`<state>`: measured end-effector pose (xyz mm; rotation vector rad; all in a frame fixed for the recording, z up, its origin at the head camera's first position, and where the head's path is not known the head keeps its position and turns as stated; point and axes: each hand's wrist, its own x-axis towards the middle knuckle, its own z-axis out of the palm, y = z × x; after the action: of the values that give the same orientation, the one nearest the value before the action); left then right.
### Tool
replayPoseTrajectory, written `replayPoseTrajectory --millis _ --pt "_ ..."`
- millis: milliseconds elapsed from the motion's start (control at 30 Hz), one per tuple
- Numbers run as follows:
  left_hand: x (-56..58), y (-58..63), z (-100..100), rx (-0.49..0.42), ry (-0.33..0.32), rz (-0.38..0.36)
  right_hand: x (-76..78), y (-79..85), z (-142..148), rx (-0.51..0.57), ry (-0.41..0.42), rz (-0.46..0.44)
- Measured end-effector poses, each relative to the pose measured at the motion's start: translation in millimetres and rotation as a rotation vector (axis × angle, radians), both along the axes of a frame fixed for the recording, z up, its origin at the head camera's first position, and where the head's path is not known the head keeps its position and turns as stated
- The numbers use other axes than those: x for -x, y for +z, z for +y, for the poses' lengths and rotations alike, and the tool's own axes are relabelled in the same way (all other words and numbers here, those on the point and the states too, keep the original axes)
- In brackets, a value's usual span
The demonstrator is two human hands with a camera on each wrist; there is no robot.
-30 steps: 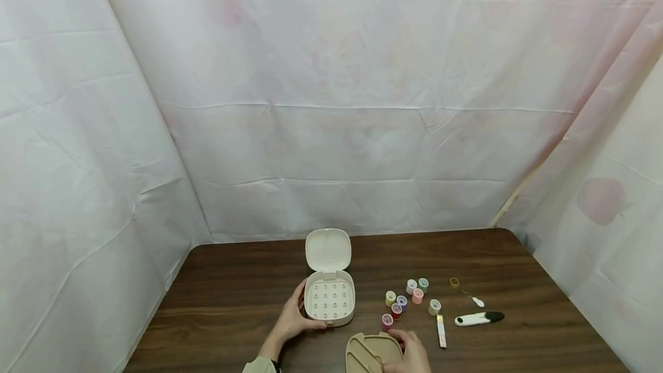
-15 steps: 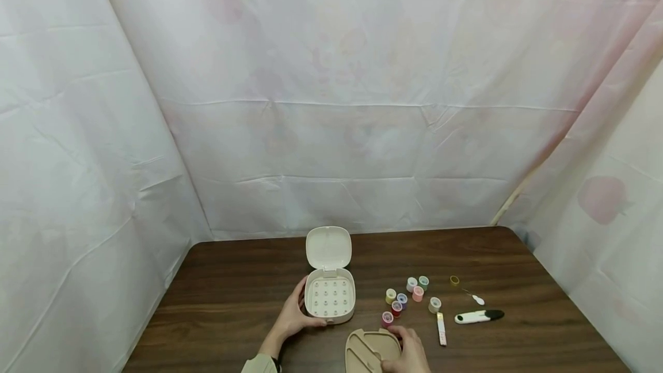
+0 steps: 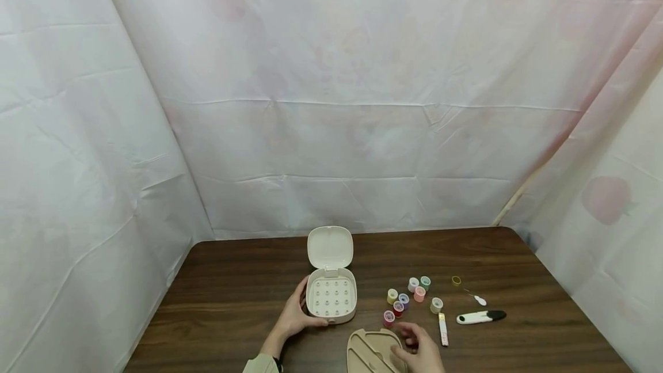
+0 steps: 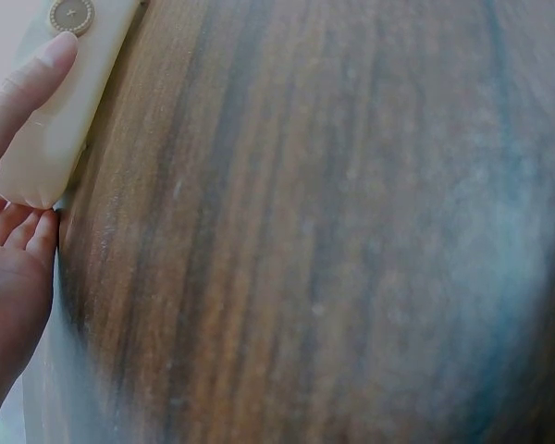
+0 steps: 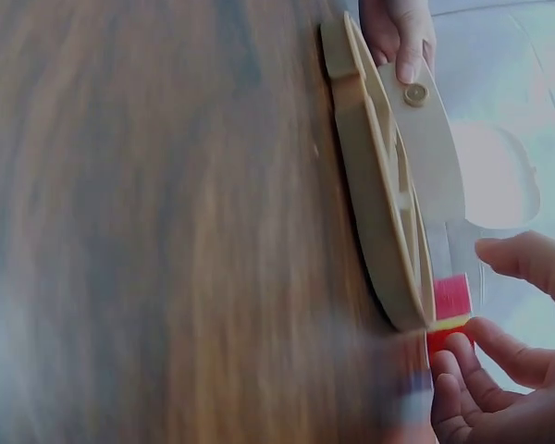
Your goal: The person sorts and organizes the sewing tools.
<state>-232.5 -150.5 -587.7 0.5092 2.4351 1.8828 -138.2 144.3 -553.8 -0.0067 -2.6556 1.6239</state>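
My left hand [image 3: 294, 316] holds the cream sewing box [image 3: 343, 319] by its left side, the thumb on the front near the round clasp [image 4: 72, 14]. The box's lid [image 3: 330, 247] stands open, and rows of small pegs show inside. In front of it on the table lies a beige tray [image 3: 357, 364] with slanted compartments. Beside the tray's right edge is my right hand [image 3: 422, 351], thumb and fingers apart, holding nothing. A magenta thread spool [image 3: 388, 319] stands just beyond those fingertips. The right wrist view shows the tray [image 5: 365, 176] lying apart from the thumb.
Several more thread spools, including a yellow one [image 3: 392, 296] and a cream one [image 3: 437, 305], stand right of the box. Further right lie a small narrow packet [image 3: 443, 330], white-and-black thread snips [image 3: 480, 317], a needle threader [image 3: 480, 300] and a gold ring [image 3: 456, 280].
My right hand has let go of the tray and moved slightly right, its fingers parting. The left hand stays on the sewing box.
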Motion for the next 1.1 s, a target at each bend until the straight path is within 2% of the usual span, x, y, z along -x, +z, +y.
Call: replayPoseTrajectory --millis 233,567,767,1000,1100 --pt "-11.4 24.3 4 0.001 -0.01 -0.013 3.9 0.7 10 0.033 -0.117 -0.015" --pt "-11.8 22.4 3 0.016 -0.009 -0.023 12.0 2.1 29 0.008 -0.198 0.095" --pt "-12.3 24.5 3 0.009 -0.012 -0.022 19.8 -2.3 42 0.015 -0.284 0.095" --pt "-11.6 24.7 3 0.01 -0.008 -0.015 28.5 -4.1 56 0.039 -0.369 0.16" --pt "-11.7 25.4 3 0.012 -0.004 -0.013 32.1 -4.2 61 0.039 -0.399 0.156"
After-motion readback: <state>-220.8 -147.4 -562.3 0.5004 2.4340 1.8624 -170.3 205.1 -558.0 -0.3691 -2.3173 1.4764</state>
